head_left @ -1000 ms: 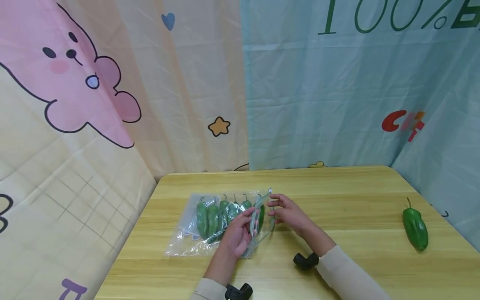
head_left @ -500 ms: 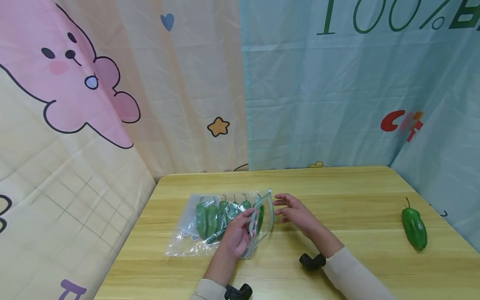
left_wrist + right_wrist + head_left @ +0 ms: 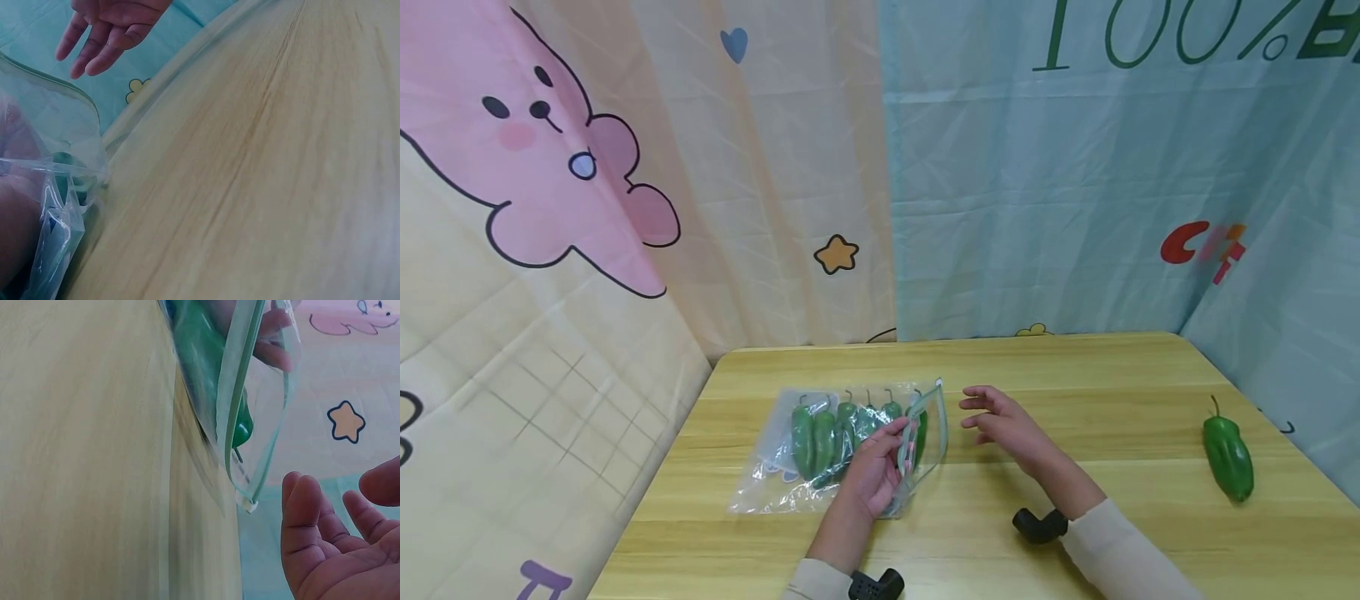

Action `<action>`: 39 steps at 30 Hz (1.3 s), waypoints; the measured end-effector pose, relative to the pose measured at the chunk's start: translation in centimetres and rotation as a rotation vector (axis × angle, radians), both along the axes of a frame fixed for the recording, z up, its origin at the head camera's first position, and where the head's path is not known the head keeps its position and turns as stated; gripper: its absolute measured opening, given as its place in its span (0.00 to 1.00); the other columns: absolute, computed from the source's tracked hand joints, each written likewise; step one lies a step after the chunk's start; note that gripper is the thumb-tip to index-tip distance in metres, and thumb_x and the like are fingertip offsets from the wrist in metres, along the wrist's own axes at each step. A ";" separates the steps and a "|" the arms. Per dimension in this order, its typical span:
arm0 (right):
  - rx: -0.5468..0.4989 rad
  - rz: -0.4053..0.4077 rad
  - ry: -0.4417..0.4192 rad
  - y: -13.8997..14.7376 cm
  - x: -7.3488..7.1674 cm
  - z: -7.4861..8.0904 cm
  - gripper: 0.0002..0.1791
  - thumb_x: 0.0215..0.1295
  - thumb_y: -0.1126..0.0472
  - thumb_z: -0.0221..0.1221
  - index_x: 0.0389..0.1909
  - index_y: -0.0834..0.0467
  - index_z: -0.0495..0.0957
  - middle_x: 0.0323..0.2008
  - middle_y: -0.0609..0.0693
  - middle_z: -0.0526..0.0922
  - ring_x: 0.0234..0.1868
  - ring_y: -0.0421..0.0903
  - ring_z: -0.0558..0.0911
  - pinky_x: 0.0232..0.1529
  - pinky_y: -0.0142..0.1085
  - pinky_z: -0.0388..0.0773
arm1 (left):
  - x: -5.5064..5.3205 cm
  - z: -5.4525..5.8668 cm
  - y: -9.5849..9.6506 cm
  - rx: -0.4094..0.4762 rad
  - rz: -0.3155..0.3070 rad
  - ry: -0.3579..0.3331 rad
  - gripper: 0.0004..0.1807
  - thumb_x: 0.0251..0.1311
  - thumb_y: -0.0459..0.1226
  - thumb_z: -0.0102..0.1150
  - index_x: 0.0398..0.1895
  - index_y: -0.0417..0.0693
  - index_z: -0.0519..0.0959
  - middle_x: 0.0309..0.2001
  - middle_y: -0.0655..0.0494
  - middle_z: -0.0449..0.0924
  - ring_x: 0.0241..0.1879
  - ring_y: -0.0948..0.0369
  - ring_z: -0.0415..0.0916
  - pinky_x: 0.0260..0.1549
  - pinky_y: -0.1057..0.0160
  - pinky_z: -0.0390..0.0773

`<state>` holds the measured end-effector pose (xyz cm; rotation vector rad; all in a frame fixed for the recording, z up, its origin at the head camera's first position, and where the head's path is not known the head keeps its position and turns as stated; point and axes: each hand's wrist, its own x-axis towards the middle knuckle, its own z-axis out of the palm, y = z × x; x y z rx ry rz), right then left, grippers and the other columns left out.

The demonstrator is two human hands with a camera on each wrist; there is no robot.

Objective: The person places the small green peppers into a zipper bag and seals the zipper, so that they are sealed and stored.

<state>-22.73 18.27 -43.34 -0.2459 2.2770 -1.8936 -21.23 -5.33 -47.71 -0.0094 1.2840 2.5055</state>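
Holding green peppers (image 3: 823,442), the clear bag (image 3: 762,493) gapes.

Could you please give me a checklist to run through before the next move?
1. Left-hand grip holding the bag near its mouth: ok.
2. Mouth open: ok, a wide gap shows.
3. Right-hand grip free: ok, it holds nothing.
4. Several peppers inside the bag: ok.
5. Loose pepper bagged: not ok, it lies on the table at far right.
6. Enough room for it: cannot tell.
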 end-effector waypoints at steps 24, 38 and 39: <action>0.072 -0.002 0.036 5.1 2.1 -0.4 0.29 0.72 0.64 0.54 0.69 0.69 0.58 0.65 0.69 0.66 0.55 0.61 0.77 0.48 0.47 0.79 | 0.1 0.1 0.1 0.019 0.006 0.000 0.17 0.67 0.27 0.46 0.55 0.42 0.77 0.48 0.55 0.83 0.32 0.67 0.78 0.24 0.75 0.77; 0.095 0.010 0.070 8.1 2.8 0.0 0.29 0.73 0.64 0.52 0.70 0.68 0.56 0.65 0.71 0.63 0.56 0.65 0.75 0.48 0.47 0.79 | 0.1 0.0 0.2 0.001 0.019 -0.004 0.18 0.66 0.27 0.46 0.56 0.42 0.77 0.49 0.55 0.82 0.33 0.67 0.77 0.24 0.75 0.77; 0.098 0.006 0.071 8.2 2.8 0.0 0.29 0.73 0.64 0.52 0.70 0.68 0.57 0.66 0.71 0.63 0.57 0.65 0.75 0.48 0.47 0.79 | 0.0 0.0 0.2 -0.001 0.022 -0.005 0.18 0.66 0.27 0.46 0.56 0.42 0.77 0.49 0.55 0.82 0.32 0.67 0.77 0.24 0.75 0.77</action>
